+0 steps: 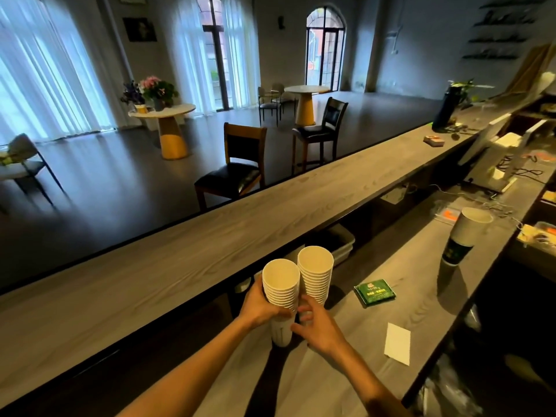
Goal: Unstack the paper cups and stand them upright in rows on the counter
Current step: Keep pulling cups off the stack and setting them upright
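Observation:
Two stacks of white paper cups stand side by side over the lower work surface (391, 284), mouths up. My left hand (261, 305) grips the left stack (281, 291) around its middle. The right stack (316, 276) rises a little taller, and my right hand (316, 322) curls its fingers around the lower part of it. The bottoms of both stacks are partly hidden by my hands. The long raised wooden counter (210, 245) runs diagonally just beyond the stacks.
A third stack of cups (461, 240) with a dark printed bottom stands at the right. A green packet (374, 291) and a white slip of paper (397, 343) lie on the work surface. Cables and boxes crowd the far right. Bar chairs stand behind the counter.

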A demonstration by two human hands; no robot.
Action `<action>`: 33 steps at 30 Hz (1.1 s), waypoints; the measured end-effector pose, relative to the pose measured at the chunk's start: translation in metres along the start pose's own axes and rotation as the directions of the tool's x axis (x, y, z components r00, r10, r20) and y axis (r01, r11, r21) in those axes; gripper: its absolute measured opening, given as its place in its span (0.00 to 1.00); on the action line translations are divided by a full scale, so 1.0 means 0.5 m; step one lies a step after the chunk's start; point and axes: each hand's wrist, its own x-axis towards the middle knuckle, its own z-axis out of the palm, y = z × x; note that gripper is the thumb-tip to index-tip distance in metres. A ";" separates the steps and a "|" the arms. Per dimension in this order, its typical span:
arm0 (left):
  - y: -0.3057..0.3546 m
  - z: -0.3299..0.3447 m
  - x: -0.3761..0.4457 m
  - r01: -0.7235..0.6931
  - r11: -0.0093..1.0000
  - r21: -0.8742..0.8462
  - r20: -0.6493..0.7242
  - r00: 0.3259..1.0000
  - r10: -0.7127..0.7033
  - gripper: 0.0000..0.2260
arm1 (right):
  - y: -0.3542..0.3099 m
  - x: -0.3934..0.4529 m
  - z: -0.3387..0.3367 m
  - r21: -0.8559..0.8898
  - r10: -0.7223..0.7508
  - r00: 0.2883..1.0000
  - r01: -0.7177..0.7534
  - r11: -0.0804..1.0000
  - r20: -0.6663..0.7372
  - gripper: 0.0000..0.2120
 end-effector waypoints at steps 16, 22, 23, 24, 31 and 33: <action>-0.001 -0.096 -0.094 -0.009 0.975 -0.222 -0.121 0.993 -0.018 0.40 | -0.023 -0.022 0.023 -0.078 -0.053 0.994 0.061 0.995 0.099 0.49; 0.053 -0.262 -0.212 -0.019 0.886 -0.463 -0.062 0.998 -0.012 0.34 | -0.139 -0.102 0.105 -0.120 -0.148 0.987 0.155 0.981 0.065 0.44; 0.060 -0.295 -0.236 -0.028 0.864 -0.502 -0.059 0.998 -0.002 0.37 | -0.171 -0.122 0.122 -0.102 -0.173 0.984 0.175 0.979 0.033 0.42; 0.061 -0.335 -0.265 -0.049 0.850 -0.524 -0.068 0.998 0.015 0.39 | -0.204 -0.139 0.146 -0.088 -0.205 0.979 0.206 0.975 0.017 0.41; 0.041 -0.618 -0.482 -0.280 0.910 -0.307 -0.356 0.920 0.163 0.51 | -0.480 -0.261 0.381 -0.029 -0.433 0.900 0.434 0.900 0.046 0.32; 0.029 -0.716 -0.551 -0.325 0.923 -0.205 -0.456 0.866 0.204 0.49 | -0.557 -0.290 0.474 0.014 -0.485 0.870 0.485 0.874 0.088 0.29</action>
